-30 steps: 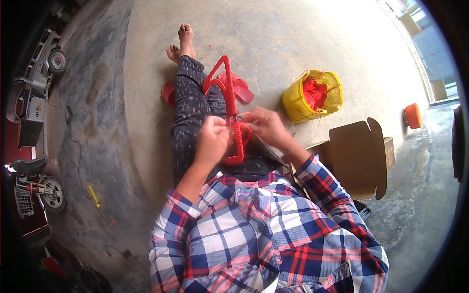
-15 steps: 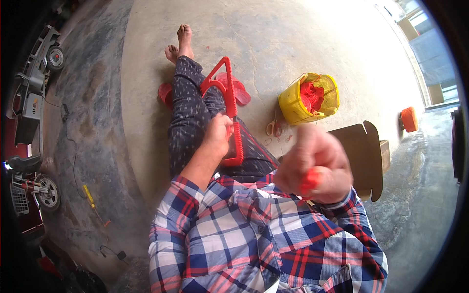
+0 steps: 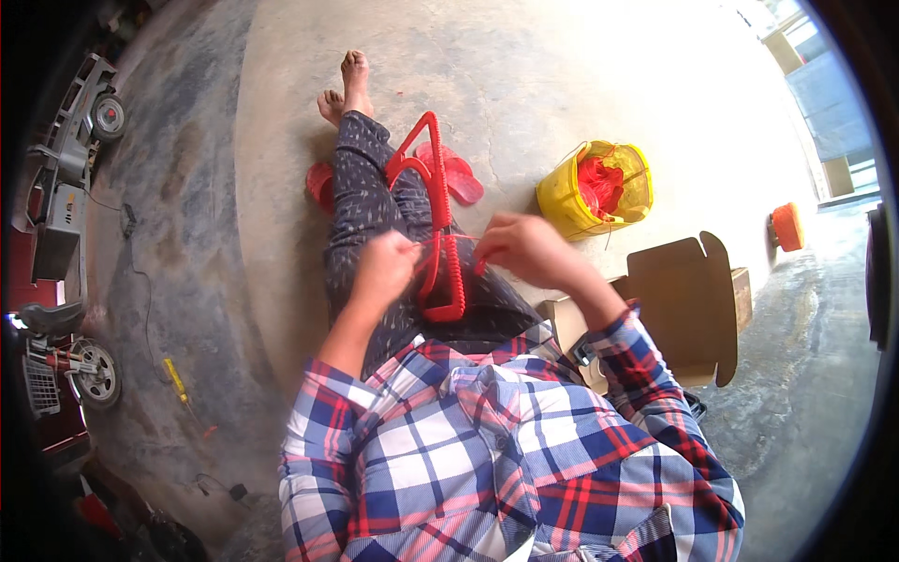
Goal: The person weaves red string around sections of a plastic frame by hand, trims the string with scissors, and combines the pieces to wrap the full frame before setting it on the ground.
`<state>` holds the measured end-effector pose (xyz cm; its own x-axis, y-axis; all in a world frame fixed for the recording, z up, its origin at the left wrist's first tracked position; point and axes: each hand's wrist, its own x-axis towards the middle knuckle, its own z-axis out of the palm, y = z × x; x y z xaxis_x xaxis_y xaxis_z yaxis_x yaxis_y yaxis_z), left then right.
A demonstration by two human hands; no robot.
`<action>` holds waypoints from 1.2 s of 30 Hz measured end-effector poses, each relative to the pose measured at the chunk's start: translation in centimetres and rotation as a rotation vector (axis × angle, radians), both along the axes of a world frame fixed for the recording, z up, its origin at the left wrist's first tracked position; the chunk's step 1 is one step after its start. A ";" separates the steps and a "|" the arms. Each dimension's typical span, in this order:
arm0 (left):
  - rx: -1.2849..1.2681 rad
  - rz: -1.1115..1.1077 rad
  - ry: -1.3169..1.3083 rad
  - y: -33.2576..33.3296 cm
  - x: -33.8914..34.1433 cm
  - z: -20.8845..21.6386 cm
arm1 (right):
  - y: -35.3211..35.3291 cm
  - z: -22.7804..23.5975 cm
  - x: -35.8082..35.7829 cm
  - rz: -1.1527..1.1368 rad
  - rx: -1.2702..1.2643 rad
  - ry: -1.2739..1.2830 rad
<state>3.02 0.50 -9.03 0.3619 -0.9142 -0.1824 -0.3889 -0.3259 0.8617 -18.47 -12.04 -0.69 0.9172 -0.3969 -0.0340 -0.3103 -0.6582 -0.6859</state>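
Observation:
A red angular frame (image 3: 456, 276), with cord wound in close turns along its bars, lies over my legs. To its left, my left hand (image 3: 384, 270) is closed, its fingertips pinching a thin red cord (image 3: 461, 237). That cord stretches across the frame's long bar to my right hand (image 3: 526, 251), closed on it at the right side. A bit of red shows under the right fingers, which are slightly blurred. Beyond the right hand stands a yellow bucket (image 3: 559, 199) with a bundle of red cord (image 3: 599, 185) inside.
An opened cardboard box (image 3: 682, 300) sits by my right arm. Red slippers (image 3: 459, 178) lie beside my legs. Farther right is an orange object (image 3: 787, 227). A yellow-handled tool (image 3: 175, 379) and wheeled vehicles (image 3: 94, 370) are on the left.
My right hand has come down and left from close to the camera to beside the frame. My left hand has moved off the frame's bar and now pinches the cord.

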 end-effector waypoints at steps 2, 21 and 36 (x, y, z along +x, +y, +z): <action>0.280 0.029 0.496 0.1 -2.4 2.2 | 1.4 -2.3 1.3 -0.104 0.168 -0.021; -0.084 0.305 0.872 -2.7 -3.7 5.3 | -5.5 9.0 -3.3 -0.143 1.102 -1.187; -0.049 0.217 1.138 -3.2 -3.4 0.4 | -3.9 10.7 -19.0 -0.996 0.206 -0.983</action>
